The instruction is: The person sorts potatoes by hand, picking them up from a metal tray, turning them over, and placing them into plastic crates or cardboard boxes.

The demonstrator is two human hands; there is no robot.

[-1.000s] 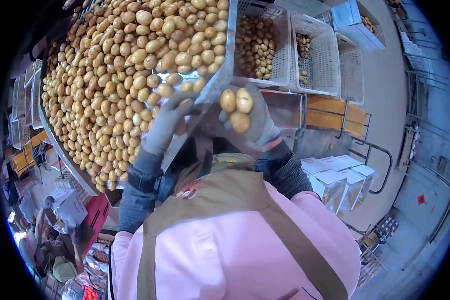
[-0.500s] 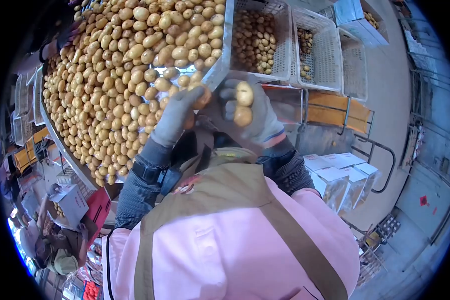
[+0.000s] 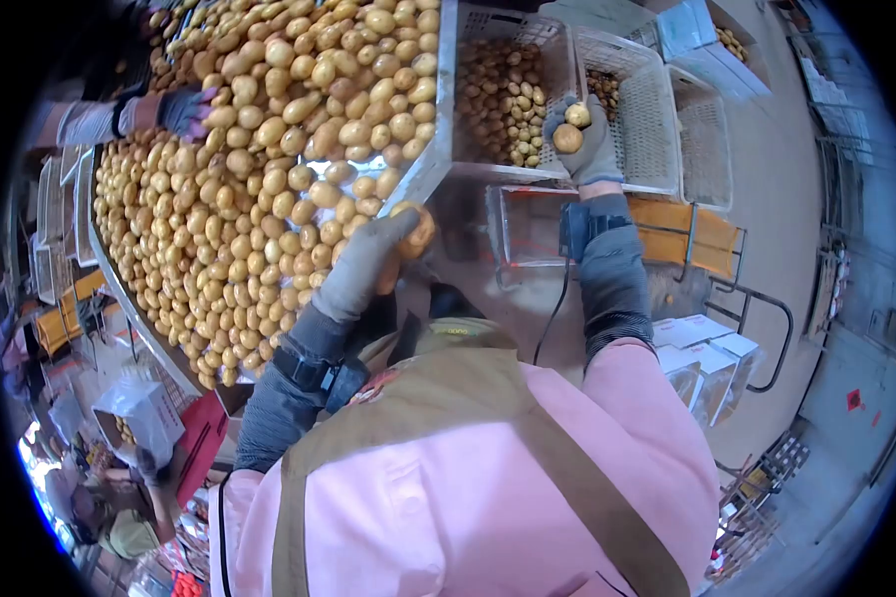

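My left hand [image 3: 353, 271], in a grey glove, is closed around a potato [image 3: 421, 228] by the corner of the metal-edged table [image 3: 430, 149]. A second potato seems tucked under its fingers, partly hidden. Out to the right, my gloved right hand [image 3: 595, 157] is over the adjoining rims of two white crates, its palm side up. Two potatoes, a browner one [image 3: 567, 138] and a paler one [image 3: 577, 114], rest in its grip. Smaller potatoes [image 3: 523, 109] partly fill the nearer crate [image 3: 478, 22]; the middle crate [image 3: 650, 124] holds some at its far end.
Heaped potatoes [image 3: 239, 164] cover the table. Another person's gloved hand [image 3: 184, 112] reaches onto them from the left. A third crate [image 3: 705, 149] stands at the right, near white boxes [image 3: 702, 348] and a metal cart handle [image 3: 782, 333]. People work at lower left.
My right hand has swung up and right from beside my left hand to the crates, carrying two potatoes. My left hand stays near the table corner. The other person's hand has reached further in.
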